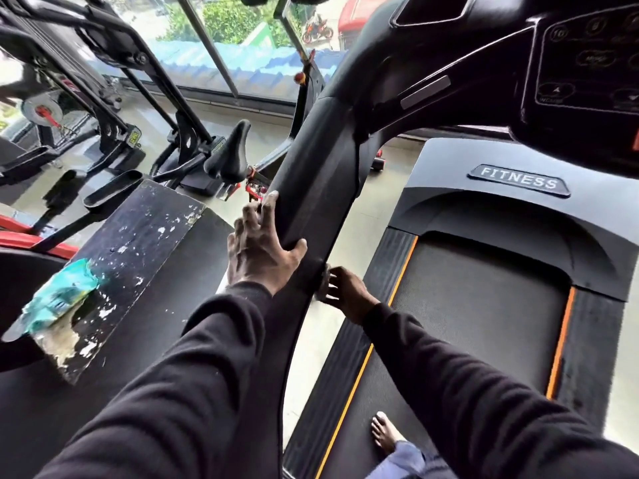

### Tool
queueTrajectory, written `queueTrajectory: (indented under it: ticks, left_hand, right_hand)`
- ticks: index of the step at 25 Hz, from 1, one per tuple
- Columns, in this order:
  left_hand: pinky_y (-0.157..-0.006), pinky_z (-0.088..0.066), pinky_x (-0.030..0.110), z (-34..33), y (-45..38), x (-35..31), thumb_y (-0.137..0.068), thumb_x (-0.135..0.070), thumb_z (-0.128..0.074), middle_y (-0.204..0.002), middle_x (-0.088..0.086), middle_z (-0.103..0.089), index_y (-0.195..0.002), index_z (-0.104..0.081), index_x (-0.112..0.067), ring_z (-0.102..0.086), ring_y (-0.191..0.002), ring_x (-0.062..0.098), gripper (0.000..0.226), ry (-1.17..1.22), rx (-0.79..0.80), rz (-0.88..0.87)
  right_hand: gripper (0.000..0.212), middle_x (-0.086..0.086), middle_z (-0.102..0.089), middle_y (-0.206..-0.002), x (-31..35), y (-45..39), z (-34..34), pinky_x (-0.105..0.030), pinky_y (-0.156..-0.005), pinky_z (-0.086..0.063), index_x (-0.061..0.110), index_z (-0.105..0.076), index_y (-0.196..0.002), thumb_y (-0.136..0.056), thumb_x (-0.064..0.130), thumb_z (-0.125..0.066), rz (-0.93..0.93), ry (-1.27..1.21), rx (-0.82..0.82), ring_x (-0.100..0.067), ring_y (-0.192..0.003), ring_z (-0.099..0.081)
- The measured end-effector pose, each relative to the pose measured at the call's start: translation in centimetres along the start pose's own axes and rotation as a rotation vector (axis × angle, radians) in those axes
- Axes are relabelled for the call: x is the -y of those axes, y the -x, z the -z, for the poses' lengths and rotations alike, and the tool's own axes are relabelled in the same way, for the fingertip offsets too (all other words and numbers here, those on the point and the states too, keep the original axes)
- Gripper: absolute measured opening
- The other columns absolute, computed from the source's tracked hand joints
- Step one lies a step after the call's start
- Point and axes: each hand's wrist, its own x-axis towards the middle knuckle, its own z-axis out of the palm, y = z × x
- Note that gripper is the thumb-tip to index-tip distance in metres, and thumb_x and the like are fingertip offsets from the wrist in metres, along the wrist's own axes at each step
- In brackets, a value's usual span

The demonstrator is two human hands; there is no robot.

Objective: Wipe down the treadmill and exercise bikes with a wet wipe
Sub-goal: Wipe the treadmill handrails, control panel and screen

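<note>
Wiping the treadmill handrail (311, 188), you are pinching the wet wipe (323, 283) in your right hand (345, 292) just below your left hand (262, 247), which is gripping the rail; keep the wipe pressed flat.

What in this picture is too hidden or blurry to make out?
Head view:
- Wet wipe: only a pale edge shows; the right hand and treadmill upright hide the rest.
- Console buttons: dark, blurred, cut by the right edge.
- Teal packet: print smeared, unreadable.
- Left hand: fingertips wrap behind the upright.
</note>
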Motion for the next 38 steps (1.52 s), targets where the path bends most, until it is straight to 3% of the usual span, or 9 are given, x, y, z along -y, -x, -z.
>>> queueTrajectory:
  ticks: [4,8,12,16,20,26,29,34,38]
  left_hand:
    - [-0.108,-0.034,0.049,0.1,0.0,-0.1,-0.08,-0.047,-0.069,-0.141,0.009,-0.035,-0.151,-0.022,-0.031,-0.04,-0.127,0.031,0.086,-0.007,0.013,0.015]
    - [-0.108,-0.034,0.049,0.1,-0.1,-0.1,-0.081,-0.048,-0.069,-0.14,0.01,-0.036,-0.151,-0.022,-0.03,-0.04,-0.127,0.032,0.087,-0.002,0.009,0.012]
    - [-0.107,-0.034,0.049,0.0,-0.2,-0.1,-0.081,-0.048,-0.069,-0.14,0.01,-0.036,-0.151,-0.022,-0.029,-0.041,-0.126,0.032,0.087,-0.011,0.007,0.007]
    - [-0.107,-0.034,0.048,-0.1,-0.2,0.1,-0.081,-0.049,-0.068,-0.141,0.009,-0.035,-0.152,-0.022,-0.028,-0.04,-0.127,0.031,0.087,-0.015,0.006,0.003]
    - [-0.107,-0.035,0.047,-0.2,-0.5,0.3,-0.081,-0.05,-0.068,-0.142,0.009,-0.035,-0.152,-0.022,-0.028,-0.04,-0.127,0.031,0.088,-0.022,0.001,-0.006]
    - [-0.106,-0.037,0.044,-0.3,0.0,0.6,-0.081,-0.049,-0.07,-0.142,0.008,-0.04,-0.149,-0.032,-0.024,-0.042,-0.127,0.028,0.082,0.106,-0.053,-0.019]
    - [-0.11,-0.033,0.042,0.0,2.0,1.3,-0.081,-0.042,-0.072,-0.143,0.011,-0.04,-0.148,-0.037,-0.017,-0.04,-0.13,0.029,0.08,0.186,-0.065,-0.02]
    - [-0.108,-0.038,0.046,-0.3,8.2,5.4,-0.076,-0.053,-0.061,-0.141,0.013,-0.04,-0.147,-0.036,-0.017,-0.042,-0.128,0.031,0.083,0.129,-0.08,0.039]
    - [-0.106,-0.04,0.049,-0.7,9.9,6.8,-0.079,-0.054,-0.061,-0.139,0.012,-0.041,-0.148,-0.034,-0.018,-0.044,-0.125,0.032,0.082,0.082,-0.085,0.063]
  right_hand:
    - [0.022,0.002,-0.055,-0.072,0.4,-0.2,-0.9,-0.03,-0.069,-0.044,0.021,-0.057,-0.083,-0.097,0.02,-0.04,0.121,-0.092,-0.034,-0.013,-0.067,-0.052]
    - [0.021,0.001,-0.056,-0.076,-0.6,0.3,0.0,-0.03,-0.074,-0.045,0.021,-0.057,-0.084,-0.098,0.021,-0.041,0.023,0.028,0.062,-0.014,-0.069,-0.054]
    - [0.023,-0.002,-0.059,-0.074,0.5,-0.3,0.0,-0.035,-0.076,-0.046,0.016,-0.058,-0.085,-0.097,0.019,-0.039,0.098,-0.072,-0.039,-0.018,-0.07,-0.055]
    - [0.019,0.002,-0.058,-0.071,-1.7,0.6,-0.3,-0.03,-0.073,-0.044,0.022,-0.056,-0.083,-0.095,0.021,-0.042,0.006,0.114,0.096,-0.014,-0.069,-0.055]
    - [0.023,-0.003,-0.059,-0.074,-0.8,0.2,0.3,-0.034,-0.075,-0.049,0.017,-0.059,-0.083,-0.096,0.015,-0.039,0.048,-0.021,-0.014,-0.019,-0.07,-0.057]
    - [0.019,0.001,-0.059,-0.075,-3.2,1.3,-0.6,-0.027,-0.065,-0.045,0.022,-0.058,-0.092,-0.093,0.009,-0.044,-0.042,0.222,0.11,-0.013,-0.066,-0.055]
    - [0.018,-0.007,-0.056,-0.074,-2.6,1.3,-0.6,-0.029,-0.066,-0.048,0.015,-0.056,-0.085,-0.093,0.007,-0.042,0.057,0.127,0.005,-0.019,-0.067,-0.053]
    - [0.024,0.005,-0.058,-0.074,-5.1,2.7,-1.0,-0.026,-0.067,-0.043,0.024,-0.055,-0.089,-0.092,0.003,-0.043,-0.052,0.312,0.091,-0.009,-0.068,-0.054]
    - [0.021,-0.003,-0.055,-0.074,-5.6,2.7,-1.9,-0.027,-0.064,-0.045,0.019,-0.054,-0.087,-0.091,0.003,-0.042,0.022,0.251,0.008,-0.015,-0.066,-0.051]
